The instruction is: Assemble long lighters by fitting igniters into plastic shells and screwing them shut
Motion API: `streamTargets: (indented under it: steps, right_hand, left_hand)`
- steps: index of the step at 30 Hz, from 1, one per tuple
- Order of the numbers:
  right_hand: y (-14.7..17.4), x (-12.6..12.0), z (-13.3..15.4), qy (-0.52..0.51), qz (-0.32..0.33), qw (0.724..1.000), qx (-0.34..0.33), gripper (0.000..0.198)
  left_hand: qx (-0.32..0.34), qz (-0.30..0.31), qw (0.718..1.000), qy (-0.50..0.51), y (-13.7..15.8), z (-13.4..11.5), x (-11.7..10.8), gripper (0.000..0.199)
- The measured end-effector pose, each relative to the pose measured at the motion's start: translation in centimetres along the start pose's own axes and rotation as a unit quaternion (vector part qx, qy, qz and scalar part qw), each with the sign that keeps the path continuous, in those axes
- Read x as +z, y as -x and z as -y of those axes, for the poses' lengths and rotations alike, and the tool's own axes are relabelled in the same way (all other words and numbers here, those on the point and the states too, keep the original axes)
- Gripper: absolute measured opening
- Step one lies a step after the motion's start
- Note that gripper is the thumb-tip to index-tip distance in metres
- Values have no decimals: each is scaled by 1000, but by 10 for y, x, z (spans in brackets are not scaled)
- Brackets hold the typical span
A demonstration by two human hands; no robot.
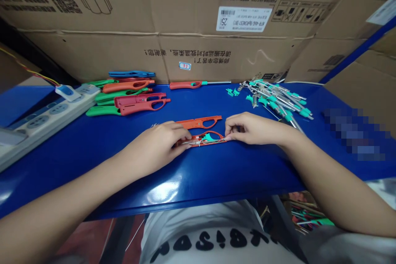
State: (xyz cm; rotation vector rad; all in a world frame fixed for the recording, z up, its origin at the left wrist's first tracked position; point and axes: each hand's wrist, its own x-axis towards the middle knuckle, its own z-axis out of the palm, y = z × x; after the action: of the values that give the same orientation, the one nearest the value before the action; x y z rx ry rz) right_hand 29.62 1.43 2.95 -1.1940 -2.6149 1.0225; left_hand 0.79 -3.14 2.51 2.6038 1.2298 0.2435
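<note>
An orange utility-lighter half shell point(221, 135) lies open side up on the table, with a green trigger point(210, 137), a clear part and thin wires inside. My left hand point(168, 140) is closed over its left end, thumb and fingers on the shell and the parts in it. At the right end my right hand point(244, 128) pinches what looks like a thin wire; the fingertips partly hide it. Just behind lies a second orange half shell point(198, 123), its left end hidden by my left hand.
Red, green, orange and blue lighter shells point(130, 105) are piled back left, beside a white power strip point(58, 111). An orange lighter with a metal tube point(187, 85) lies along the cardboard point(123, 49). Metal tubes with green parts point(278, 101) are heaped back right.
</note>
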Motion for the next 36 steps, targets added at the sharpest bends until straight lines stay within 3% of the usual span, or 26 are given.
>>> streamTargets:
  steps: [17, 20, 23, 28, 36]
  right_hand:
    - [1, -1, 0, 26, -9, 999, -27, 12]
    - [3, -1, 2, 28, -22, 998, -58, 13]
    - [2, 5, 7, 48, -38, 990, -129, 27]
    - [-1, 24, 14, 175, -42, 957, -226, 47]
    - [1, 31, 18, 222, -19, 953, -206, 52]
  left_hand:
    - [-19, -25, 998, 51, -2, -1, 3, 15]
    - [-43, -25, 996, 78, -4, 0, 4, 11]
    - [-56, -26, 994, 92, -5, 0, 4, 10]
    - [-57, -27, 991, 118, -5, -1, 4, 13]
    - [-46, -35, 993, 103, -5, -2, 4, 16]
